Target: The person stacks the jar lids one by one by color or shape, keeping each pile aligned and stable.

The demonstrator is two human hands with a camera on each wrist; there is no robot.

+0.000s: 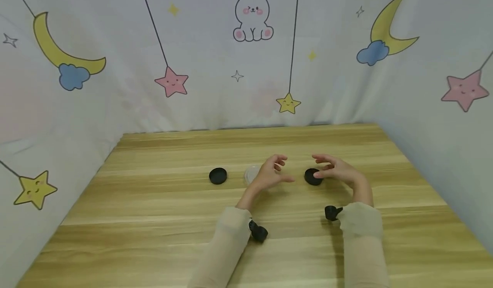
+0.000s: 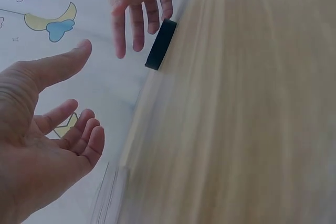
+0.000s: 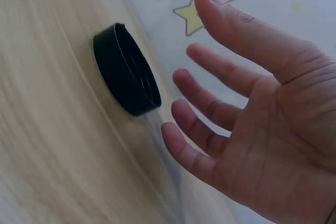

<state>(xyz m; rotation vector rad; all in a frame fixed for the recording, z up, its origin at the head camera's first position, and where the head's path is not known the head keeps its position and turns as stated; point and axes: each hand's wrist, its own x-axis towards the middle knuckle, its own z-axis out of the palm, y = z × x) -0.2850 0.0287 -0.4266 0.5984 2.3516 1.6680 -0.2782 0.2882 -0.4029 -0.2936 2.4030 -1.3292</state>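
My right hand (image 1: 340, 171) hovers by a round black lid (image 1: 309, 178), its fingers loosely bent and holding nothing. In the right wrist view the lid (image 3: 111, 72) lies hollow side up, and a gap shows between it and the fingertips. My left hand (image 1: 268, 174) hangs over the table with thumb and fingers spread apart, nothing between them. Close behind it is a clear round container (image 1: 249, 175), partly covered by the hand; its ridged edge (image 2: 111, 195) shows low in the left wrist view. Farther left sits a second round black lid (image 1: 218, 176).
The pieces lie in a row across a wood-grain table (image 1: 154, 219). A pale curtain (image 1: 215, 104) printed with stars, moons and a rabbit hangs behind the table and along both sides. A small black camera is strapped at each sleeve cuff.
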